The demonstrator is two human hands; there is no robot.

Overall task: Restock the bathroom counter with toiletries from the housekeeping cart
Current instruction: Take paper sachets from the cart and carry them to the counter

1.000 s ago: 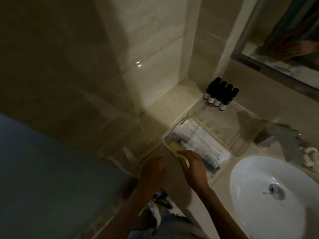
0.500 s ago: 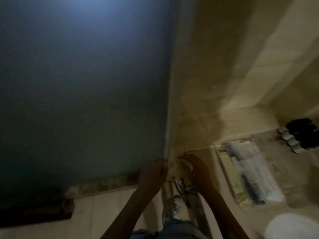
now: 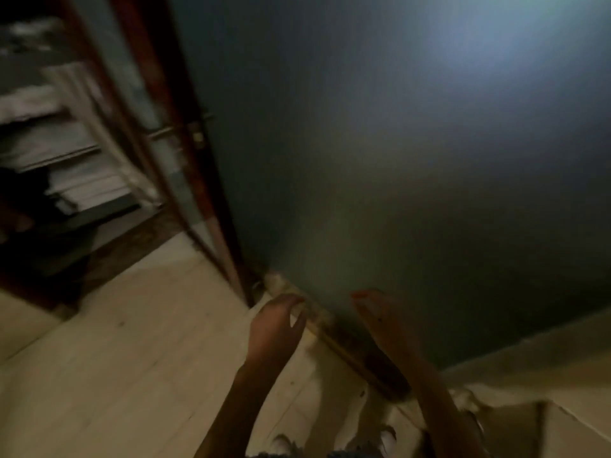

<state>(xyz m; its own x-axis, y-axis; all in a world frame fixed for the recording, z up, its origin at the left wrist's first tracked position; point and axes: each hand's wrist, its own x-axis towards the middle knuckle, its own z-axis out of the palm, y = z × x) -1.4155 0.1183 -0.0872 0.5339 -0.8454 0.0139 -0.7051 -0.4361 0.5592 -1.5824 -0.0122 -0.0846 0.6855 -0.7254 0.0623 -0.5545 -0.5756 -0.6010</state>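
Note:
Both of my hands hang in front of me and hold nothing. My left hand (image 3: pixel 276 322) has loosely curled fingers, above the pale tiled floor (image 3: pixel 115 375). My right hand (image 3: pixel 383 320) is held with relaxed fingers in front of a dark frosted glass panel (image 3: pixel 413 160). The counter, the tray of toiletries and the small bottles are out of view. Through the doorway at the far left stand shelves with stacked white linen (image 3: pixel 59 153), blurred; I cannot tell whether this is the cart.
A reddish-brown door frame (image 3: pixel 185 153) with a metal handle (image 3: pixel 195 133) runs down the left of the glass panel. A dark threshold strip (image 3: pixel 360 361) lies along the panel's base. A beige ledge corner (image 3: pixel 545 408) shows at the lower right.
My view has swung left, away from the counter and sink toward the door. The tray and bottles have left the frame. Both hands came off the counter and stay empty.

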